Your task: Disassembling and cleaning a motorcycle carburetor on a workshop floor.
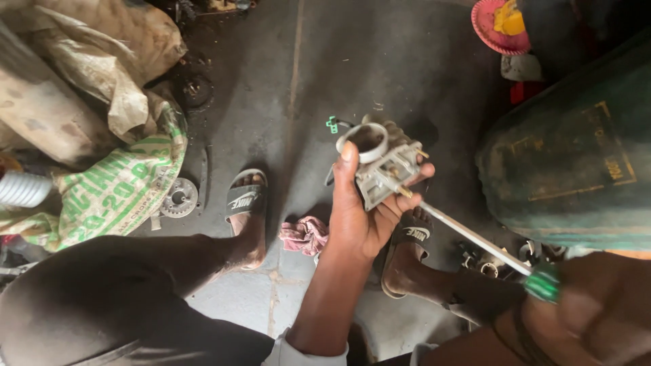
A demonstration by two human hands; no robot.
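My left hand (363,213) grips a grey metal carburettor (383,163) above the floor, thumb resting on its round white-rimmed throat. My right hand (583,315), blurred at the lower right, holds a screwdriver by its green handle (542,283). The long shaft (468,234) runs up and left, and its tip touches a small brass screw on the carburettor's side. A small green connector (331,125) hangs off the carburettor's far end.
A dark green drum (576,163) lies at the right. Sacks (102,183) are piled at the left beside a round metal disc (178,198). A pink rag (305,235) lies between my sandalled feet. Small metal parts (485,261) sit by the drum, a pink lid (498,27) beyond.
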